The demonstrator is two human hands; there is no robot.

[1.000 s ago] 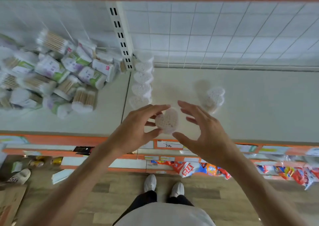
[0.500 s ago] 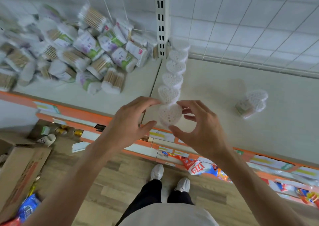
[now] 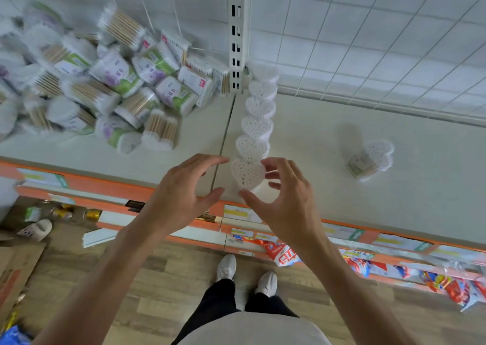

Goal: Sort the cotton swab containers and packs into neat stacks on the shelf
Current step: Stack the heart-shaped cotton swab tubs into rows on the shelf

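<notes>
Heart container (image 3: 247,173): upright at shelf (image 3: 328,144) front edge, nearest in a row of hearts.
My left hand (image 3: 181,189): fingers spread, just beside it, released.
My right hand (image 3: 284,197): loosely cupped around it, grasping nothing firmly.
Packs (image 3: 110,81): heaped left.

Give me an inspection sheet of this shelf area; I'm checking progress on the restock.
Surface: pale shelf with an orange front edge.
Job's things: row of heart-shaped swab tubs running from the back panel to the front edge; nearest tub between the hands; one separate tub to the right.
Clutter: loose pile of swab packs, unsorted.
Grippers: left hand open, beside the nearest tub; right hand, fingers curved round it, contact unclear.
Cables: nothing seen.
Surroundings: wood floor, cardboard box, snack packets on a lower shelf.
</notes>
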